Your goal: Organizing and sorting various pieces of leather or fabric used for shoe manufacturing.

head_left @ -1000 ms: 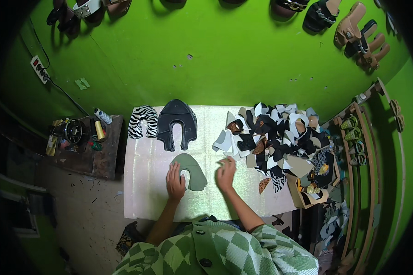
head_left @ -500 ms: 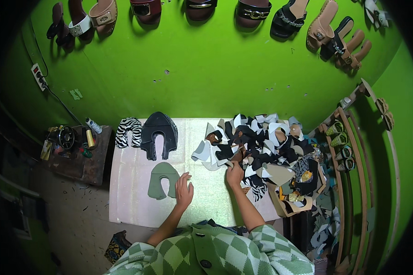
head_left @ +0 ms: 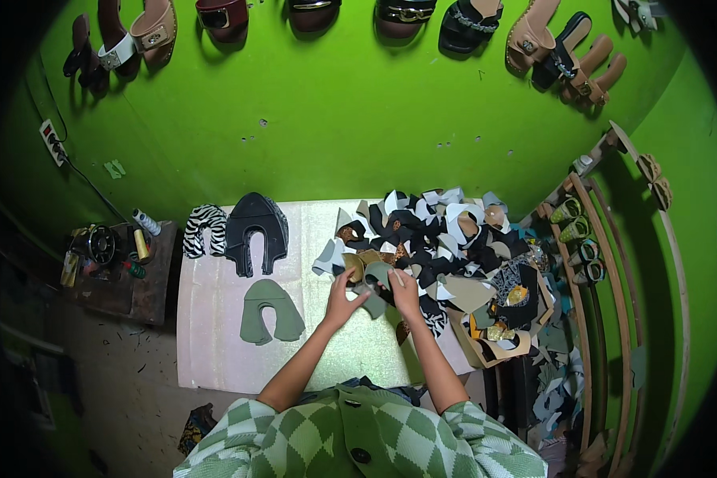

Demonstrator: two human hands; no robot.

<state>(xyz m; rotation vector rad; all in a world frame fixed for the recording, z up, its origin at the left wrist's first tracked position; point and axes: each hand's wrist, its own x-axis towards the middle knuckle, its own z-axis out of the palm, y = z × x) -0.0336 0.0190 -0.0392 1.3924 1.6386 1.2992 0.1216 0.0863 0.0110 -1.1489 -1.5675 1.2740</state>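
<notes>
At the scrap heap's (head_left: 434, 245) near edge, the right hand (head_left: 404, 293) pinches a grey-green scrap (head_left: 377, 273), seemingly keeping it separate; the left hand's (head_left: 345, 307) grip I can't tell. Left of the heap, green pieces (head_left: 264, 293) lie apart, perhaps against mixing.

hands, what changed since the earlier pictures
Both moved right: the left hand let go of the green U-shaped piece, the right hand reached the scrap pile and now holds a grey-green scrap, the left beside it. The zebra-striped piece and black piece stayed put.
</notes>
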